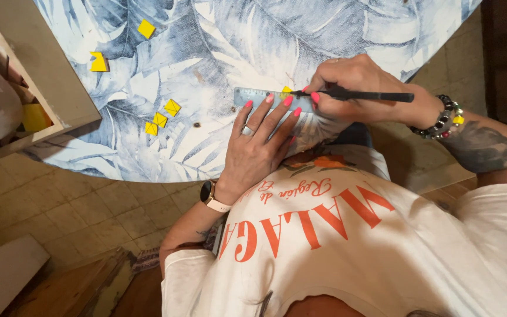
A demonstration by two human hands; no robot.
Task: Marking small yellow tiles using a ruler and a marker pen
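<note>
Head view, looking down over the person's chest onto a round table covered with a blue-and-white leaf-print cloth (218,35). The left hand (259,147) lies flat and spread, its fingers (268,108) pressing down on a transparent plastic ruler (253,97), apparently to keep the straightedge from sliding. The right hand (359,82) is closed around a slim black pen-like tool (371,95), held nearly level with its tip brought against the ruler's far edge, so that the edge can guide the stroke. A small yellow piece (286,90) lies at that tip, mostly hidden by ruler and fingers; whether it is being marked or cut cannot be told. Other small yellow square pieces (161,119) lie loose on the cloth to the left, well apart from the hands, with one more piece (146,28) farther off. A grey wooden tray (48,76) overlaps the table's left edge.
</note>
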